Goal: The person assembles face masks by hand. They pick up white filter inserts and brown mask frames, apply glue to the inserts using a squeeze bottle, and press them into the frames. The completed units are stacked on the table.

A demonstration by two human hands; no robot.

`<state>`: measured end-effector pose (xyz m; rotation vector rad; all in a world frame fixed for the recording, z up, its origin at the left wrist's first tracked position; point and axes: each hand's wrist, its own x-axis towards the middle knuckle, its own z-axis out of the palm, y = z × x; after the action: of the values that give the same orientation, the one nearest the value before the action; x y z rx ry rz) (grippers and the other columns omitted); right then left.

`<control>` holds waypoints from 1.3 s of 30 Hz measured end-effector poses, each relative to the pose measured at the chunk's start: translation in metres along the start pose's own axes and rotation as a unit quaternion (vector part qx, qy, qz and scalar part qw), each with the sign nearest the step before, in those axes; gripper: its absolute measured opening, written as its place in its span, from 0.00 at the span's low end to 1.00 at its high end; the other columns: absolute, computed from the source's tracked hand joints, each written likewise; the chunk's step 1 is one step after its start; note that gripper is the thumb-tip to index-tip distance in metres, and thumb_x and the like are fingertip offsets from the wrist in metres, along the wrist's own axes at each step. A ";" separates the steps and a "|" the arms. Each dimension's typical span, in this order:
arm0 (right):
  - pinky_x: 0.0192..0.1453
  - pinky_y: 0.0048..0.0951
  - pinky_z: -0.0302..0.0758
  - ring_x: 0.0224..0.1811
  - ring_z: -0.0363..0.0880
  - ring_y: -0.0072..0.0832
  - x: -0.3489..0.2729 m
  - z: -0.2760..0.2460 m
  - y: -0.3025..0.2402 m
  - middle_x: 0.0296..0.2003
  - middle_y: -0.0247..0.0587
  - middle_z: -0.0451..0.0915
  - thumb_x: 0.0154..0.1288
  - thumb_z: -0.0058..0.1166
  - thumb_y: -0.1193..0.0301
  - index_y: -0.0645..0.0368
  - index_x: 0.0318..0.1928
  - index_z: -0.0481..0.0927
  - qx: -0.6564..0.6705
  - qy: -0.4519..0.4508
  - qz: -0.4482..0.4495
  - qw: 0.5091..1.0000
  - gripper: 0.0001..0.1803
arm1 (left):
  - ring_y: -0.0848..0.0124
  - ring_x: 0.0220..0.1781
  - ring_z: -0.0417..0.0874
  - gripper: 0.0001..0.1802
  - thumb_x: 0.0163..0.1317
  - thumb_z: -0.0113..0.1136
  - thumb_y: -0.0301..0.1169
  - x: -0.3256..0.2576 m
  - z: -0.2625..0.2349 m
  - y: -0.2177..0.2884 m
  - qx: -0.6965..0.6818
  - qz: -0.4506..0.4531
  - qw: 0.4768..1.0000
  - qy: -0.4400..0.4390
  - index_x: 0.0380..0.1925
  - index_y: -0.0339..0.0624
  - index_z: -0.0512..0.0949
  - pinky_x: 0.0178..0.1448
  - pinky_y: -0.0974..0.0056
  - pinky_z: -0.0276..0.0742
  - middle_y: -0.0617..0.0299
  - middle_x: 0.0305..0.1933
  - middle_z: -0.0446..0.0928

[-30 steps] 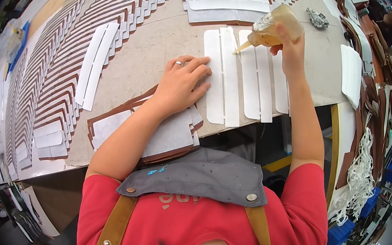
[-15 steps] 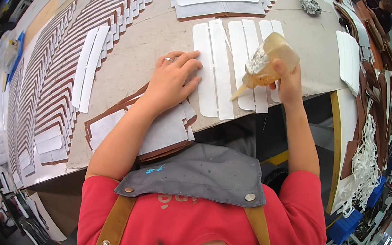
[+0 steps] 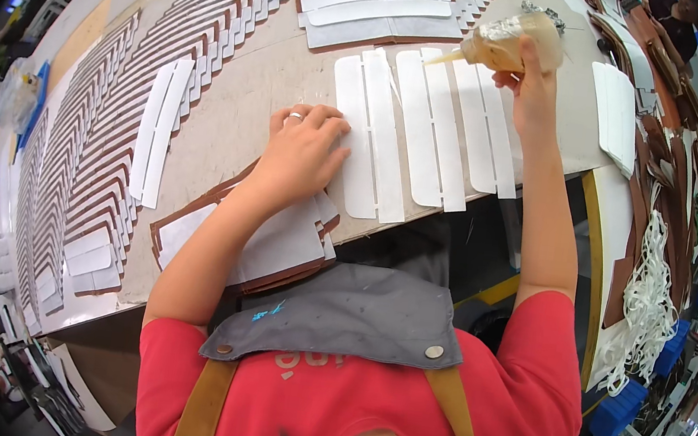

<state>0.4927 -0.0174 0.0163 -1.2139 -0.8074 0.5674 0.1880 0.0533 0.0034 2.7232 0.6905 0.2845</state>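
My right hand [image 3: 532, 88] is wrapped round a squeeze bottle [image 3: 503, 42] of amber, glue-like liquid. The bottle is tilted well over, its thin nozzle pointing left at the far end of the middle pair of white strips [image 3: 419, 131]. Whether the tip touches the strip, I cannot tell. On the left, my left hand [image 3: 307, 150] lies palm down, its fingertips at the edge of another pair of white strips [image 3: 354, 145]. A third white pair [image 3: 480, 129] lies below my right hand. All these strips have rounded outer corners and narrow slits between them.
Long overlapping rows of brown-edged white panels [image 3: 142, 97] cover the left of the table. A stack of brown-edged panels [image 3: 275, 248] sits by my left forearm. More panels [image 3: 380, 34] lie at the far side. White pieces [image 3: 612, 115] and tangled white cord [image 3: 646, 298] are at the right.
My right hand has carried the bottle away from me, from the near part of the middle strips to their far end. My left hand stays nearly in place beside the left strips.
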 end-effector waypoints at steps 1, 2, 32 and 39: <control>0.23 0.20 0.71 0.23 0.74 0.19 0.008 0.000 0.002 0.32 0.35 0.77 0.58 0.57 0.50 0.59 0.46 0.72 -0.017 -0.006 0.003 1.000 0.26 | 0.58 0.58 0.66 0.14 0.57 0.55 0.35 0.002 0.000 0.006 0.013 -0.004 1.000 0.002 0.44 0.45 0.73 0.64 0.52 0.51 0.60 0.53 0.70; 0.25 0.20 0.72 0.23 0.74 0.20 0.015 0.001 0.004 0.32 0.36 0.77 0.58 0.57 0.50 0.58 0.46 0.72 -0.034 -0.012 0.005 0.999 0.27 | 0.58 0.59 0.66 0.15 0.58 0.55 0.35 0.004 0.001 0.013 0.026 -0.008 1.000 0.004 0.44 0.45 0.73 0.64 0.51 0.51 0.60 0.53 0.70; 0.14 0.15 0.62 0.16 0.67 0.15 -0.048 -0.014 0.002 0.26 0.33 0.74 0.56 0.61 0.55 0.62 0.42 0.72 -0.031 -0.033 0.092 0.995 0.24 | 0.59 0.61 0.66 0.10 0.57 0.56 0.35 0.016 0.025 0.056 0.001 0.097 0.995 -0.017 0.40 0.50 0.77 0.67 0.44 0.44 0.68 0.53 0.72; 0.13 0.15 0.62 0.19 0.70 0.15 -0.087 -0.028 0.000 0.27 0.32 0.74 0.56 0.61 0.55 0.61 0.45 0.71 0.014 -0.063 0.151 0.986 0.25 | 0.59 0.61 0.65 0.10 0.57 0.56 0.34 0.015 0.026 0.055 -0.004 0.101 0.995 -0.012 0.40 0.51 0.76 0.68 0.45 0.42 0.68 0.54 0.72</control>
<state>0.4622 -0.0996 -0.0081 -1.2940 -0.7225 0.9081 0.2319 0.0082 0.0004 2.7873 0.4057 0.2987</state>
